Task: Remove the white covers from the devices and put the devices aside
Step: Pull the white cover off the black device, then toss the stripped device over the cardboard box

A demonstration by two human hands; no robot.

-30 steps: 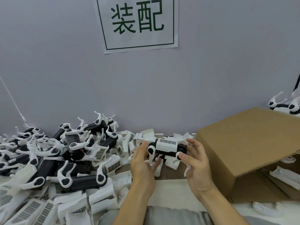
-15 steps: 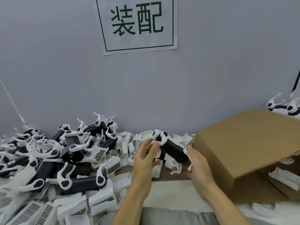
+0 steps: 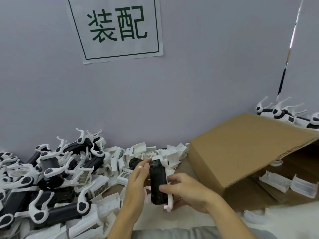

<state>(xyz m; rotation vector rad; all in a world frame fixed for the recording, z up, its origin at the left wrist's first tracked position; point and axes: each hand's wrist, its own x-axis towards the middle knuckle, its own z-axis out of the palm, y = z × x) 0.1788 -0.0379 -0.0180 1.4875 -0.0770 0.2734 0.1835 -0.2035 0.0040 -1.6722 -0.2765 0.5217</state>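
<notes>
Between my two hands, above the table edge, I hold one black device [image 3: 158, 183] upright, its dark underside facing me. My right hand [image 3: 188, 194] wraps its lower end, thumb pressed across the body; my left hand [image 3: 138, 180] pinches its top with fingertips. Its white cover [image 3: 168, 201] shows only as a sliver behind — mostly hidden. Left lies the pile of devices [image 3: 51, 178], cut off at the frame; right, a cardboard box [image 3: 241, 152].
</notes>
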